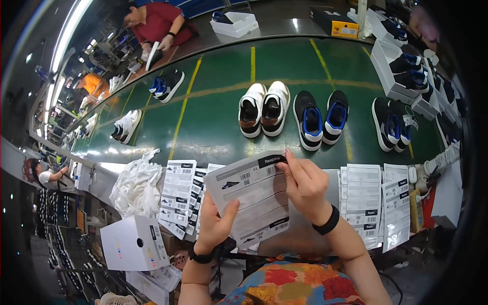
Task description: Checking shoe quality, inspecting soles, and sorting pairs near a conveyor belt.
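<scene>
Between my hands, tilted, is a sheet of shoe-box labels (254,203), white with dark printed bands. My left hand (216,223) grips its left side, thumb on top and fingers behind. At the upper right corner, my right hand (306,183) pinches the sheet's edge between thumb and fingers. Beyond the sheet, a white pair of sneakers (274,109) and a black pair with blue lining (311,122) stand on the green conveyor belt (213,112). Stacks of label sheets lie on the ledge to the left (178,193) and right (362,198) of my hands.
White crumpled cloth or paper (137,185) lies at the left, above a white shoe box (133,244). More black shoes (389,124) stand on the belt's right, near open shoe boxes (389,71). Across the belt, a person in red (157,25) handles something white.
</scene>
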A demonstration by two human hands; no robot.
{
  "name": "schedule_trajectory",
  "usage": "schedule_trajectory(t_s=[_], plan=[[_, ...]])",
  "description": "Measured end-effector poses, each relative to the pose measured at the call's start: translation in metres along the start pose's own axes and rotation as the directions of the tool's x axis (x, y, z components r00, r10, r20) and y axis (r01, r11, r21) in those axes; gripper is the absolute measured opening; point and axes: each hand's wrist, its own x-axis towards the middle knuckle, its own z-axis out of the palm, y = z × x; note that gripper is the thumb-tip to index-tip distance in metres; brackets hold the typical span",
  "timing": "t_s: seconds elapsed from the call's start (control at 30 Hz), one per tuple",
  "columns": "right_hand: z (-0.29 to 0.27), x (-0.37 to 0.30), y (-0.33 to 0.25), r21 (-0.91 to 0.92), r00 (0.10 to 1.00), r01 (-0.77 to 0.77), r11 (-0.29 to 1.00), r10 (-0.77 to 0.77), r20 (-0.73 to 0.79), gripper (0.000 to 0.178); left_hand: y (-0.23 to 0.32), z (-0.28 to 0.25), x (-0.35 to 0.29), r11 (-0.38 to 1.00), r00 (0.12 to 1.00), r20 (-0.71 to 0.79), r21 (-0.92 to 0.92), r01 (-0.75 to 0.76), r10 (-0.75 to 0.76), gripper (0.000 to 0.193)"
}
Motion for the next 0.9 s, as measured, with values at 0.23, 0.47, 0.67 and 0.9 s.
schedule_trajectory(t_s=[0.23, 0.47, 0.67, 0.9], plan=[[-0.058, 0.022, -0.029, -0.205, 0.981, 0.185, 0.961, -0.170, 0.089, 0.032, 0.034, 0.041, 0.002, 0.998, 0.997, -0.050, 0.019, -0.063, 0.064, 0.051], [-0.104, 0.002, -0.002, 0.340, 0.973, -0.229, 0.912, 0.206, 0.103, 0.019, -0.027, -0.010, 0.033, 0.987, 0.996, 0.073, 0.153, 0.047, -0.059, 0.034], [-0.059, 0.053, 0.187, 0.533, 0.754, -0.494, 0.686, 0.644, -0.131, 0.038, -0.048, -0.063, 0.050, 0.668, 0.816, 0.191, 0.686, 0.287, -0.546, 0.050], [-0.040, 0.043, 0.268, -0.176, 0.600, -0.797, 0.577, 0.790, -0.127, 0.103, 0.019, -0.024, 0.073, 0.808, 0.885, 0.436, 0.573, -0.135, -0.161, 0.062]])
